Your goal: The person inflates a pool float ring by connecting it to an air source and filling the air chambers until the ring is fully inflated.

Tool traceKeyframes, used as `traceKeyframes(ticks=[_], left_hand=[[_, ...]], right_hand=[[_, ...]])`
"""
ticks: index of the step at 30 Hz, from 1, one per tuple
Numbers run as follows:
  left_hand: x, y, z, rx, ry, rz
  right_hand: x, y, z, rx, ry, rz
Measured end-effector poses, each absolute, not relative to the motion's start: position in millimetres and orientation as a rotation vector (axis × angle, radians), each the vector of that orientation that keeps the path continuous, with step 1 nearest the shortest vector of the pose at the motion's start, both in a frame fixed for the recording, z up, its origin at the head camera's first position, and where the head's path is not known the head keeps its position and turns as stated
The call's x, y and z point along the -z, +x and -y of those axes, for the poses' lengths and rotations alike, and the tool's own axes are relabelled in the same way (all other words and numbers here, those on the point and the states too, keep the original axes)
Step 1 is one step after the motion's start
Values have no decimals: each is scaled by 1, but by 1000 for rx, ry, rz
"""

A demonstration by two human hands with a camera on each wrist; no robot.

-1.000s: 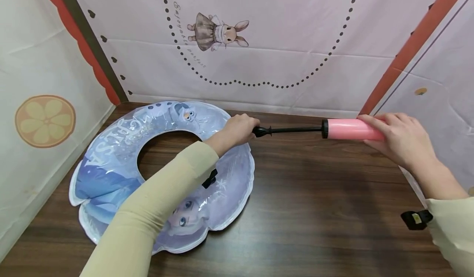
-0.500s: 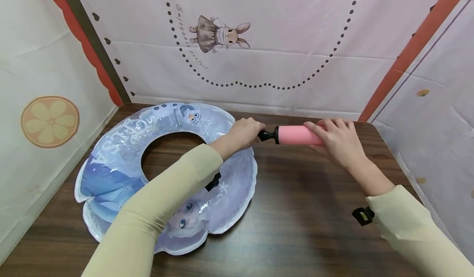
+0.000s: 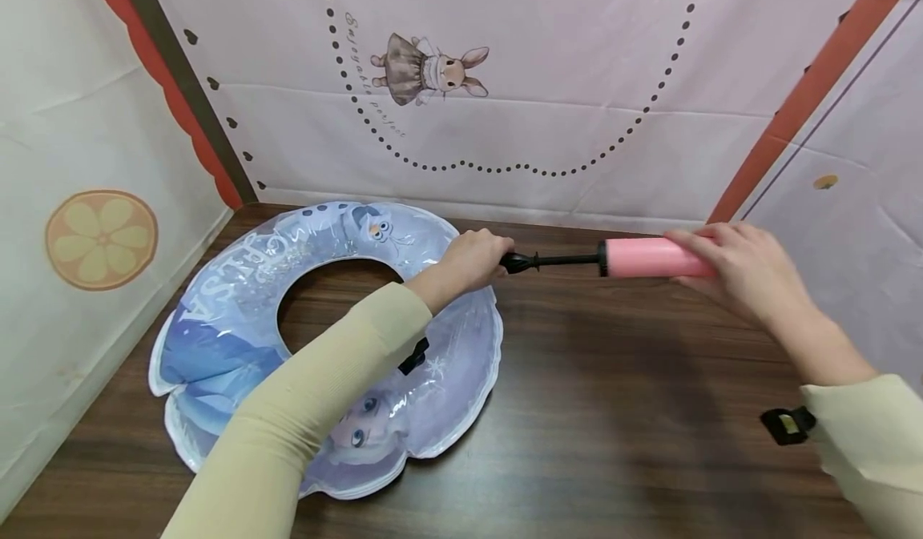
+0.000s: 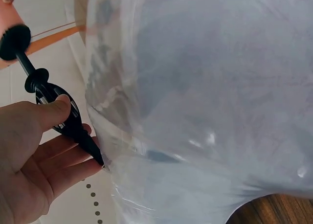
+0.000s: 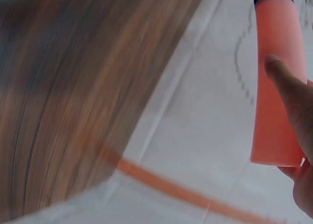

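A hand air pump with a pink barrel (image 3: 638, 257) and a black nozzle end (image 4: 61, 104) stretches between both hands above the table. My left hand (image 3: 472, 260) pinches the black end between thumb and fingers, its tip against the edge of the swim ring in the left wrist view. Around the barrel curls my right hand (image 3: 746, 271), thumb along its side. Part of the black rod shows between barrel and nozzle end. The swim ring (image 3: 461, 363), blue and lilac with cartoon prints, lies partly under the left forearm. The exact joint at the ring's valve is hard to see.
The dark wooden table (image 3: 577, 443) extends to the right of the ring. Behind it hangs a pale printed cloth (image 3: 577, 58) with a rabbit figure, and similar cloth covers both sides. A black strap piece (image 3: 787, 425) sits at the right cuff.
My right hand slid the pink barrel left until it met the black end, then drew it right again, exposing the rod. The left hand stays almost in place.
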State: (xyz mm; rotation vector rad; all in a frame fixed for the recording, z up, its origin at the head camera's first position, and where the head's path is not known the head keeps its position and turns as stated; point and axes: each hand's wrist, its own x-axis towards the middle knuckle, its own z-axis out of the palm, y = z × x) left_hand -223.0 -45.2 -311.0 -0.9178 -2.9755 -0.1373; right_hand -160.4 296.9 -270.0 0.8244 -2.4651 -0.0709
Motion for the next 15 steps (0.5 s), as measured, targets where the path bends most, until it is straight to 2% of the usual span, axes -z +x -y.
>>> traceKeyframes(ticks=[3,6,10,15], left_hand=[[313,-223,47,121,-896,2972],[314,-222,48,119,-871,2972],[312,-223,45,135,-883,2976],[311,-221,41,144,-883,2977]], right_hand=[[265,-155,-318,121,744,2499],[267,-158,-319,119,756,2479],[277,-166,-282,71,852,2438],[290,-172,-233,87,845,2448]])
